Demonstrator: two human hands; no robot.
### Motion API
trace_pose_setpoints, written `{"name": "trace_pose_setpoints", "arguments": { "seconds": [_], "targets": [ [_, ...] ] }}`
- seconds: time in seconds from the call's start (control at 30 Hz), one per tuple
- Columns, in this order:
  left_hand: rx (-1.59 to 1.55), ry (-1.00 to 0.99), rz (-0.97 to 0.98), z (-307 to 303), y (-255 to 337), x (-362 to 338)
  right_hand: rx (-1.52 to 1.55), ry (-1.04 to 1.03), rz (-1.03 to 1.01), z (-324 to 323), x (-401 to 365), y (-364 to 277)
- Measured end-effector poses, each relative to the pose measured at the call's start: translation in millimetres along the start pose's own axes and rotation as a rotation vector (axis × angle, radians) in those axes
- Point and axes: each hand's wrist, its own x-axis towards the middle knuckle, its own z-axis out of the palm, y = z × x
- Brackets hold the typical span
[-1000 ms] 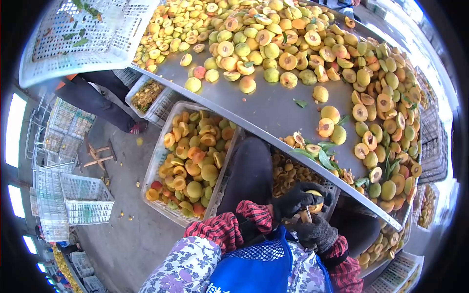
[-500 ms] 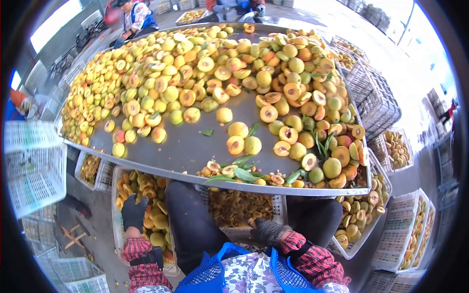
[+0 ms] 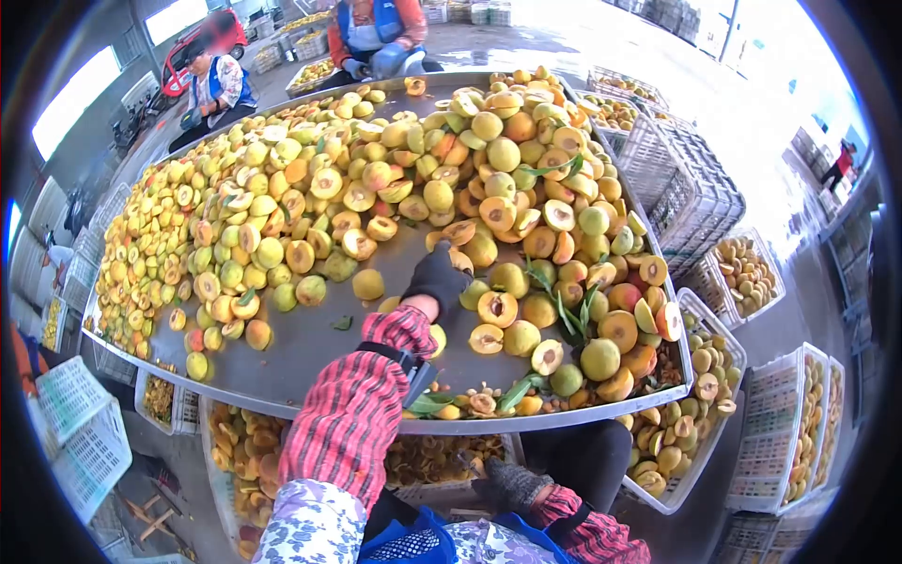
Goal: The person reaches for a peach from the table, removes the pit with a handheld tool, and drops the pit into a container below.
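Note:
My left hand (image 3: 440, 280), in a dark glove, reaches over the metal table (image 3: 310, 362). Its thumb and fingers close around a cut yellow peach half (image 3: 459, 258) near the heap. Beside it lie more peaches, some halved with the pit showing, such as this peach half (image 3: 497, 308). My right hand (image 3: 513, 485), in a grey knit glove, is curled low in front of my lap, below the table edge. A small part of something shows at its fingertips, too little to name. Just behind that hand is a crate (image 3: 514, 449) of brown peach pits and scraps.
Crates of peaches stand below the table at left (image 3: 218, 461) and right (image 3: 728, 376). Stacked crates (image 3: 691, 179) line the right side. Two people sit beyond the far edge, one in a blue vest (image 3: 385, 23). Green leaves (image 3: 517, 395) lie near the front rim.
My left hand has left the peach crate at lower left and moved up and right onto the table. My right hand stays low. The view has shifted, showing more of the people behind.

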Motion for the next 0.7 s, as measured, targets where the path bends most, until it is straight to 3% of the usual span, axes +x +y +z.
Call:
{"name": "trace_pose_setpoints", "arguments": {
  "seconds": [0.03, 0.17, 0.23, 0.3, 0.4, 0.43, 0.53, 0.63, 0.7],
  "targets": [
    [0.025, 0.103, 0.024, 15, -1, 4, 0.012, 0.021, -0.028, 1, 3, 6],
    [-0.257, 0.143, 0.185, 25, -34, 18, 0.038, 0.011, -0.119, 11, 10, 18],
    [-0.088, 0.171, 0.204, 14, -42, 13, 0.014, -0.037, -0.138, 8, 9, 13],
    [0.262, 0.389, 0.337, 13, -41, 6, -0.025, -0.071, -0.136, 4, 7, 7],
    [0.208, 0.314, 0.394, 8, 0, -20, 0.011, -0.019, -0.159, 9, 8, 14],
    [0.151, 0.119, 0.269, -6, 31, -41, 0.0, -0.015, -0.161, 9, 7, 13],
    [0.351, -0.066, 0.345, 35, 36, -47, -0.021, -0.009, -0.176, 4, 4, 6],
    [0.124, 0.06, 0.384, 60, 35, -52, -0.009, -0.023, -0.166, 2, 4, 5],
    [-0.143, 0.003, 0.318, 65, 28, -51, -0.026, -0.053, -0.129, 5, 4, 7]
  ]
}}
